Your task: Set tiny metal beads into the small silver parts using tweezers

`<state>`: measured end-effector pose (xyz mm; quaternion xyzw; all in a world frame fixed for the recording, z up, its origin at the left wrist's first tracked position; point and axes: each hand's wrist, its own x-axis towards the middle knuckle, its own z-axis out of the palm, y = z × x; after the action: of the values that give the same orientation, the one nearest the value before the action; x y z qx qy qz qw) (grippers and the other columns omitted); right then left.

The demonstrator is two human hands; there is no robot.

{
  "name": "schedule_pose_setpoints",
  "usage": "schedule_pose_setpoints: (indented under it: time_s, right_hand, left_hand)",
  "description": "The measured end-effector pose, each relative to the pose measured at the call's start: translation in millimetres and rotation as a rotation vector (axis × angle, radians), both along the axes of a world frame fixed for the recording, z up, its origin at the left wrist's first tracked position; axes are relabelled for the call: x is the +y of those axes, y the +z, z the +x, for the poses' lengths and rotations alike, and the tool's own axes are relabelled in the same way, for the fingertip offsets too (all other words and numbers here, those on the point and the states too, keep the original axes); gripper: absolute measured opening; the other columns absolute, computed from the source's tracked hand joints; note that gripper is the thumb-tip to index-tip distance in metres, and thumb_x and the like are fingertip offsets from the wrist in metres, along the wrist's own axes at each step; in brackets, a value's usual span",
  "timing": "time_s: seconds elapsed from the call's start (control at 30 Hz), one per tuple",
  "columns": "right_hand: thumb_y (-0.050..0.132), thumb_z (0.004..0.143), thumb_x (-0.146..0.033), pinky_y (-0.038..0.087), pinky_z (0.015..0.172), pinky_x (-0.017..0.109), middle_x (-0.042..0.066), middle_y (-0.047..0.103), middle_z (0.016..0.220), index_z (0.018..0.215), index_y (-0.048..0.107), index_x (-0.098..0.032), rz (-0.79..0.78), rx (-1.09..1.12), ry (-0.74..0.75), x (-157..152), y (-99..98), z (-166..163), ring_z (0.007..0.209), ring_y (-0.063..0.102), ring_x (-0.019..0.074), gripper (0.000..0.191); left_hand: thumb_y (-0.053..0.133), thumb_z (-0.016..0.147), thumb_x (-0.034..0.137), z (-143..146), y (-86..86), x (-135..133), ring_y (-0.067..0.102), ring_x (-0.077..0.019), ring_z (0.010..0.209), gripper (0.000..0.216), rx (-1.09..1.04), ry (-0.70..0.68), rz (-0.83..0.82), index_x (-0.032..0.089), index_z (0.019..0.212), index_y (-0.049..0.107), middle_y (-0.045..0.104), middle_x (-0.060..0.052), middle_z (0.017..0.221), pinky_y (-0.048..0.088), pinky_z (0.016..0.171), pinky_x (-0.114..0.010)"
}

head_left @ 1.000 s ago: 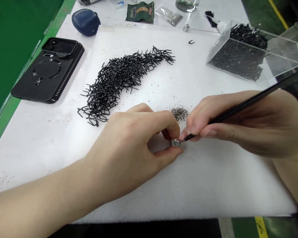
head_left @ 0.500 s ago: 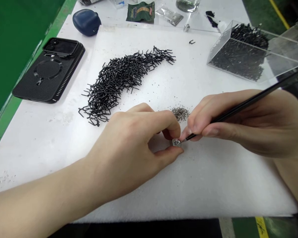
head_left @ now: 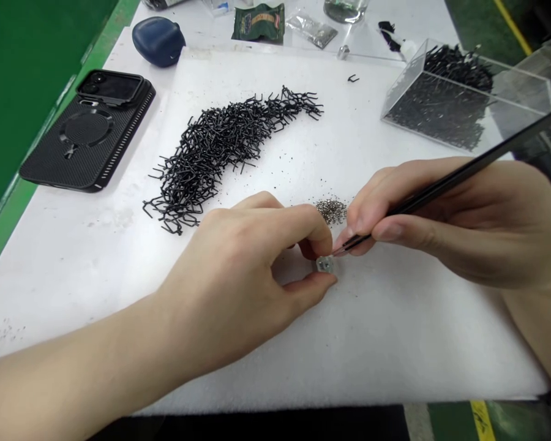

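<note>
This is looking like a workshop tbh. Forked black bits [head_left: 229, 135] are lying heaped beyond the left fingers [head_left: 310, 222].

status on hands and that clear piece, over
Left hand: pinching small clear piece. Right hand: gripping black tweezers, tips beside piece, contact unclear. Heap of tiny metallic bits close beyond.
</note>
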<state>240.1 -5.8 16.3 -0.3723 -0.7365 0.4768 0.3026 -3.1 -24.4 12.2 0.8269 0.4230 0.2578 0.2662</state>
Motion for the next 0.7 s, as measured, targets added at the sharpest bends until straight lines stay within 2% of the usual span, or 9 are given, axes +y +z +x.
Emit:
schedule_pose_setpoints:
  time_s: [0.13, 0.27, 0.4, 0.57, 0.7]
  right_hand:
    - [0.075, 0.094, -0.017, 0.064, 0.075, 0.02, 0.001, 0.079, 0.09, 0.093, 0.076, -0.022, -0.008, 0.0, 0.022, 1.8, -0.9, 0.1, 0.085, 0.077, 0.0132, 0.005]
    - [0.076, 0.094, -0.018, 0.061, 0.072, 0.019, -0.001, 0.079, 0.089, 0.094, 0.077, -0.022, 0.039, -0.053, 0.059, 3.0, -2.7, 1.1, 0.083, 0.075, 0.0116, 0.004]
    - [0.078, 0.092, -0.017, 0.061, 0.08, 0.021, 0.0, 0.081, 0.096, 0.099, 0.078, -0.019, 0.081, -0.026, 0.117, 3.0, -3.6, 2.0, 0.089, 0.076, 0.0119, 0.007]
    - [0.079, 0.093, -0.019, 0.061, 0.082, 0.023, 0.0, 0.083, 0.1, 0.101, 0.079, -0.02, 0.102, -0.027, 0.107, 2.2, -3.8, 1.8, 0.091, 0.077, 0.0125, 0.008]
    - [0.079, 0.092, -0.018, 0.062, 0.081, 0.025, -0.001, 0.083, 0.099, 0.101, 0.08, -0.021, 0.102, -0.05, 0.085, 2.0, -4.4, 0.7, 0.091, 0.078, 0.0141, 0.009]
  left_hand:
    - [0.08, 0.078, 0.015, -2.3, -2.8, -2.3, 0.064, -0.0074, 0.075, 0.016, -0.03, -0.046, 0.004, 0.024, 0.088, 0.072, 0.071, 0.012, 0.076, 0.044, 0.061, -0.019]
    - [0.077, 0.079, 0.015, -3.3, -6.1, -2.6, 0.064, -0.0066, 0.078, 0.016, -0.033, -0.059, 0.002, 0.025, 0.09, 0.07, 0.069, 0.011, 0.078, 0.043, 0.061, -0.018]
    - [0.075, 0.079, 0.016, -3.8, -5.9, -2.2, 0.064, -0.007, 0.082, 0.016, -0.014, -0.062, -0.001, 0.025, 0.091, 0.069, 0.067, 0.01, 0.079, 0.045, 0.066, -0.017]
    - [0.072, 0.08, 0.016, -3.9, -4.0, -3.6, 0.062, -0.0098, 0.079, 0.015, 0.026, -0.051, 0.043, 0.024, 0.093, 0.069, 0.066, 0.007, 0.081, 0.045, 0.065, -0.022]
    - [0.072, 0.084, 0.025, -2.3, -4.5, -4.8, 0.06, -0.0125, 0.075, 0.007, 0.084, -0.026, 0.112, 0.022, 0.089, 0.071, 0.062, 0.002, 0.084, 0.047, 0.065, -0.026]
